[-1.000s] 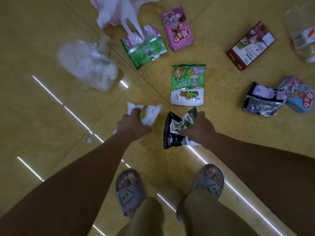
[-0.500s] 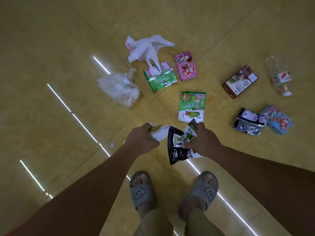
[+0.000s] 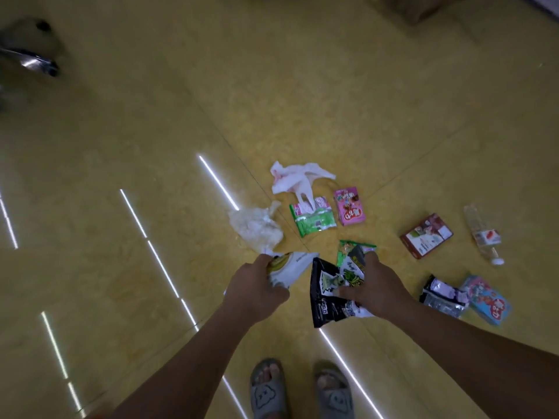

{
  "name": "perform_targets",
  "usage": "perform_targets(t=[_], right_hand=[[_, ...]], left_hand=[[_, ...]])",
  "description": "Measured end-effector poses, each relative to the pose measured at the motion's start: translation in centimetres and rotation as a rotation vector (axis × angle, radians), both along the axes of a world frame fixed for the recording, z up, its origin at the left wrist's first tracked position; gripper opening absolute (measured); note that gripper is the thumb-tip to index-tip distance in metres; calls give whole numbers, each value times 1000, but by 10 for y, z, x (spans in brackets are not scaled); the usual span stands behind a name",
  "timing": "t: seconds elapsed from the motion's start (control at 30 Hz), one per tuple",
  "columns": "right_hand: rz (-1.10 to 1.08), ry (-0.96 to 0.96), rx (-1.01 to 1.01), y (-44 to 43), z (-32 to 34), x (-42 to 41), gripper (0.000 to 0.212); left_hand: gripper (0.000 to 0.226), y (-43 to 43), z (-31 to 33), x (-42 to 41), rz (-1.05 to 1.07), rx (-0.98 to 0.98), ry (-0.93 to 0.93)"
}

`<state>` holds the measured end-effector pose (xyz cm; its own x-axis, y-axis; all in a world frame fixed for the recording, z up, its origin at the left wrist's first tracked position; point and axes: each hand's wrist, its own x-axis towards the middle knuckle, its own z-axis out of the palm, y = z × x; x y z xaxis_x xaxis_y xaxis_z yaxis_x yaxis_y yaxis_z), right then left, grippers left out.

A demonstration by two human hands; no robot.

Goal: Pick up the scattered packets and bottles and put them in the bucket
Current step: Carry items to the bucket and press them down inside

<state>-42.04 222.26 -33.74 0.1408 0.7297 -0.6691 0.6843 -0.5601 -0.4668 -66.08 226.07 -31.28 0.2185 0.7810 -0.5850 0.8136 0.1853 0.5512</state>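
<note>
Now the left hand (image 3: 257, 287) curls its fingers round a white crinkled packet (image 3: 290, 266) while the right hand (image 3: 376, 287) pinches a black-and-white foil packet (image 3: 328, 300).

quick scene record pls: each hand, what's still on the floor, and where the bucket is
left hand: grips white packet
right hand: grips black packet
floor packets: green packet; silver-black packet
floor boxes: pink box; red-brown box; blue box
bottle: clear bottle on its side, right of the red-brown box
bags: white plastic bag; clear bag
bucket: cannot be made out in this view
</note>
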Motion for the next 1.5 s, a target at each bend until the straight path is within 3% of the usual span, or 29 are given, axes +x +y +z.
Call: perform_targets(t=[0.4,0.77,1.03,1.5], right_hand=[[251,-32,123,82,75,-43,76],[377,-21,219,104,146,-72,75],[481,42,296,115,201,-110,77],[633,16,353,77,232,-197,63]], left_hand=[[49,17,82,-47,339,84,50],[49,1,164,-53,495,151,92],[74,-9,223,-72,587,229,167],[52,-69,243,-138,777,290,114]])
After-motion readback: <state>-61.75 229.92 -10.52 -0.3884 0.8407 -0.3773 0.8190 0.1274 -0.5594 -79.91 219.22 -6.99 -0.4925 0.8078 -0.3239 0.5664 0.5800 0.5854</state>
